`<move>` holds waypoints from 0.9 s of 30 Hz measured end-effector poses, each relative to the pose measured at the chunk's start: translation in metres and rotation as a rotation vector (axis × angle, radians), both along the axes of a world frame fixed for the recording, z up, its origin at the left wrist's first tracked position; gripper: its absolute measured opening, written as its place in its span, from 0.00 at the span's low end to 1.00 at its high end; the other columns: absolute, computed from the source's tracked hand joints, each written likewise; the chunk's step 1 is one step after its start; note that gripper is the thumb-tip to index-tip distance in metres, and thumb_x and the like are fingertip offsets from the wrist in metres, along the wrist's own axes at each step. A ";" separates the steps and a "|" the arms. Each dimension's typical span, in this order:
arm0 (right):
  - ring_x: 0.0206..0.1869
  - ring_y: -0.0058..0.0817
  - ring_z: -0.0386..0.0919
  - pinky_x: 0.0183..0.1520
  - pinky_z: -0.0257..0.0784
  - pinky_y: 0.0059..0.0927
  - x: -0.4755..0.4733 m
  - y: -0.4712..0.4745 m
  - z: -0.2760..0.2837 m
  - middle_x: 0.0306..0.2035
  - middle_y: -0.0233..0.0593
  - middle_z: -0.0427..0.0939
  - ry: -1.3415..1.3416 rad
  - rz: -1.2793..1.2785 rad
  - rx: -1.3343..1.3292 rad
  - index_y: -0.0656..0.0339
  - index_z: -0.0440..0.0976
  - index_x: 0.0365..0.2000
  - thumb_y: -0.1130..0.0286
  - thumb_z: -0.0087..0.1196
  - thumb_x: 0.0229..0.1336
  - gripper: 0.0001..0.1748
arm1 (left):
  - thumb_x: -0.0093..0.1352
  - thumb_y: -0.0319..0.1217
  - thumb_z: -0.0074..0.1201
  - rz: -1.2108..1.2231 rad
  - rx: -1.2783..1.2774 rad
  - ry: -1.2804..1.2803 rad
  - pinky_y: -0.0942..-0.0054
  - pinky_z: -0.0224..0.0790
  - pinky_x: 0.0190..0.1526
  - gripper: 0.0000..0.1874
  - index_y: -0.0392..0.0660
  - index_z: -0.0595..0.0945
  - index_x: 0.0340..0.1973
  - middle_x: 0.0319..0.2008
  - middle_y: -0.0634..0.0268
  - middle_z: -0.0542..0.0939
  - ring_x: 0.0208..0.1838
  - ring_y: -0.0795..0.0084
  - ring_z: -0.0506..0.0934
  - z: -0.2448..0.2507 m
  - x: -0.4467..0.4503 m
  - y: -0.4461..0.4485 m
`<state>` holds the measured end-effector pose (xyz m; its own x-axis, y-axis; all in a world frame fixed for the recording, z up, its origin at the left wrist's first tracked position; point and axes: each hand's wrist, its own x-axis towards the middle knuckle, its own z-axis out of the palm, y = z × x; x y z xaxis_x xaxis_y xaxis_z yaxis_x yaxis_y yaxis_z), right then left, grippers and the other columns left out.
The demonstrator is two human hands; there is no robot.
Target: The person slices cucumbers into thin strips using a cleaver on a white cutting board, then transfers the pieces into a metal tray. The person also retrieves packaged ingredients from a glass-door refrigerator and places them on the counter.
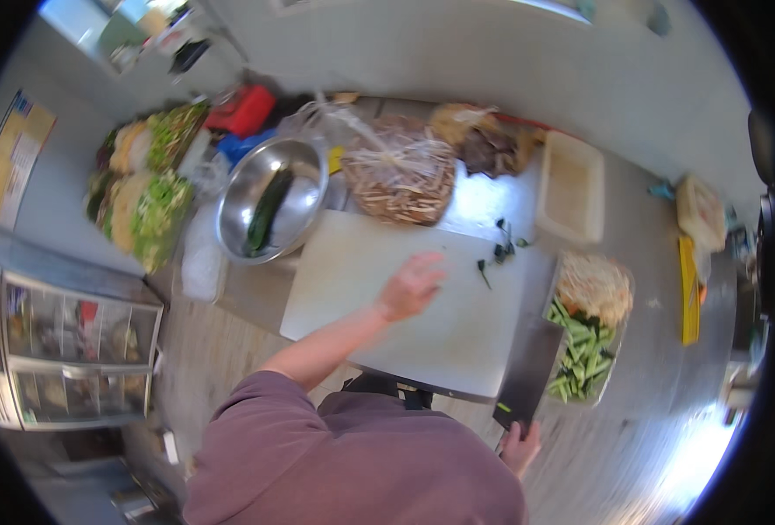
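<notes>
My left hand (414,289) is blurred above the middle of the white cutting board (355,262). Its fingers look loosely parted, and nothing shows in them. Low on the right, my right hand (521,447) grips the handle of a broad-bladed cleaver (528,371). The dark blade lies along the board's right side, with a bright green bit on it near the handle. Dark green vegetable scraps (505,251) are scattered at the board's upper right. A whole cucumber (271,210) rests in a steel bowl (305,226) beyond the board's left corner.
Right of the cleaver, a clear tray (601,401) holds cut cucumber sticks (581,354) and pale shreds (594,289). A plastic bag of brownish strips (397,177) stands behind the board. An off-white tub (571,187) is at the back right; bagged greens (158,216) are at left.
</notes>
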<state>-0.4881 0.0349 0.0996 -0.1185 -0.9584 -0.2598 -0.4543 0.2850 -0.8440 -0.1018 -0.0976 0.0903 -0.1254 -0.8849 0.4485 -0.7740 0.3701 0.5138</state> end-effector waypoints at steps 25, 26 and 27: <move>0.33 0.59 0.75 0.35 0.71 0.49 0.172 -0.129 0.008 0.28 0.58 0.77 0.475 0.465 -0.270 0.65 0.71 0.35 0.74 0.54 0.56 0.07 | 0.51 0.33 0.68 1.191 0.979 0.085 0.51 0.61 0.63 0.44 0.44 0.63 0.61 0.62 0.46 0.63 0.67 0.45 0.62 -0.045 0.390 0.043; 0.32 0.58 0.76 0.34 0.71 0.48 0.174 -0.117 0.000 0.27 0.57 0.77 0.470 0.460 -0.275 0.65 0.71 0.35 0.73 0.54 0.56 0.07 | 0.51 0.32 0.68 1.231 0.945 0.056 0.50 0.62 0.62 0.44 0.41 0.63 0.61 0.60 0.48 0.64 0.65 0.47 0.63 -0.046 0.390 0.045; 0.30 0.56 0.76 0.33 0.71 0.47 0.172 -0.105 -0.010 0.26 0.57 0.77 0.469 0.453 -0.272 0.65 0.71 0.35 0.73 0.55 0.56 0.07 | 0.51 0.32 0.68 1.229 0.871 0.061 0.50 0.62 0.61 0.43 0.41 0.63 0.60 0.59 0.48 0.65 0.64 0.47 0.64 -0.040 0.389 0.044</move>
<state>-0.3158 -0.0698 0.0892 0.2662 -0.9636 -0.0233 -0.8118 -0.2111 -0.5444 0.2867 -0.0537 0.0503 0.8694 -0.4069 -0.2803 -0.3366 -0.9031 0.2666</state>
